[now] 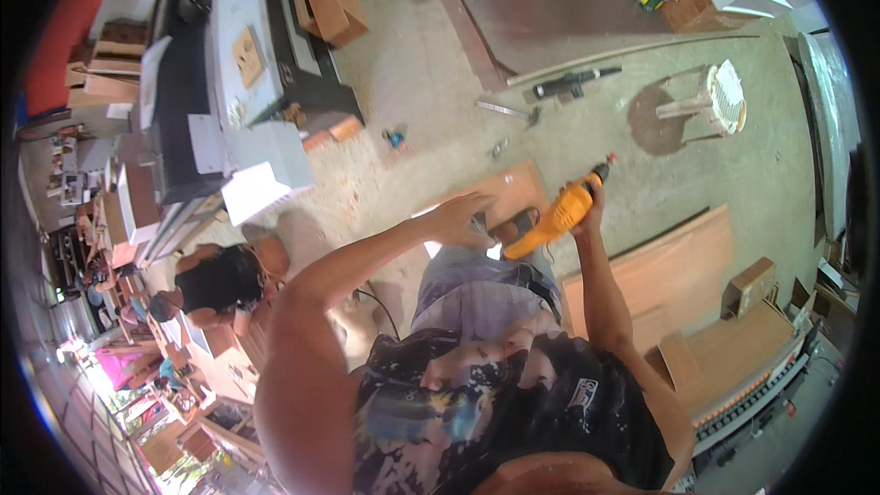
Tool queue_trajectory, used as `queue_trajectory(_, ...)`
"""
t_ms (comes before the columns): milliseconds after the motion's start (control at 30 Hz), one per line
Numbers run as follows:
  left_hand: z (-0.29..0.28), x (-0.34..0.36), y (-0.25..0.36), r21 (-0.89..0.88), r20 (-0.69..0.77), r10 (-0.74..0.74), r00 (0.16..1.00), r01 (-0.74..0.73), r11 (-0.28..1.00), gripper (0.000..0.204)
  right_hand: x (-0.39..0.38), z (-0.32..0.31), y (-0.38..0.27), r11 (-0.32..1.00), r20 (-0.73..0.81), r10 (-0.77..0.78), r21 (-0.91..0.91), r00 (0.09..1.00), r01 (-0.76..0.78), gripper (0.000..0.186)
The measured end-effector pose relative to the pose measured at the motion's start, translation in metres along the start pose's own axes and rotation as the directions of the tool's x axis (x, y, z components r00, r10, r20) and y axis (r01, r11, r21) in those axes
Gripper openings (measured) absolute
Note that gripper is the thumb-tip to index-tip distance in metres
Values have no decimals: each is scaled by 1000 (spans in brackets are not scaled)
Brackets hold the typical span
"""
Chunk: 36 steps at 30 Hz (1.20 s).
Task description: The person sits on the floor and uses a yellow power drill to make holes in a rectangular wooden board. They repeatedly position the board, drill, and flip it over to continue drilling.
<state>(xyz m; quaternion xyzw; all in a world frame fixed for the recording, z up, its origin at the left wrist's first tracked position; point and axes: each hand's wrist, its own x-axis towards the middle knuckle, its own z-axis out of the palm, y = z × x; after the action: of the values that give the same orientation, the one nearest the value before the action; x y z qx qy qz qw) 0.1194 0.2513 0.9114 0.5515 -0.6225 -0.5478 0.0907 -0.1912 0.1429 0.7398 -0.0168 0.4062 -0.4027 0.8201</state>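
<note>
A yellow power drill with a black chuck (561,213) lies slantwise in front of my body, its chuck end pointing away and to the right. My right hand (592,205) is closed around the front of it, near the chuck. A small red bit or tip shows beyond the chuck. To the left of the drill's rear end, my left hand (456,220) has its fingers stretched apart. Something small and dark shows by its fingertips; I cannot tell whether they touch it. Beneath both hands lies a brown wooden board (515,185) on the floor.
On the floor ahead are a hammer (507,111), a black long tool (576,82) and a small blue item (394,138). A white stool (715,103) stands at right. Wooden panels (674,261) lie nearer. Another person (220,277) crouches at left beside machinery.
</note>
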Motion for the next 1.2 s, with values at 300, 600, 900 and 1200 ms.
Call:
queue_trajectory(300,137,95,-102,-458,-256,-442,860,294,839,96,96,-4,117,926,-117,374,-12,920,-378,33)
queue_trajectory(600,215,146,-235,-578,-237,-710,663,492,652,66,203,-125,246,866,-315,464,-36,828,-499,27)
queue_trajectory(900,283,266,-347,-516,-263,-735,625,552,655,70,300,-224,271,775,-396,532,-130,749,-619,34)
queue_trajectory(1200,326,295,-371,-564,-207,-821,532,620,545,75,323,-276,293,745,-378,556,-169,741,-645,25)
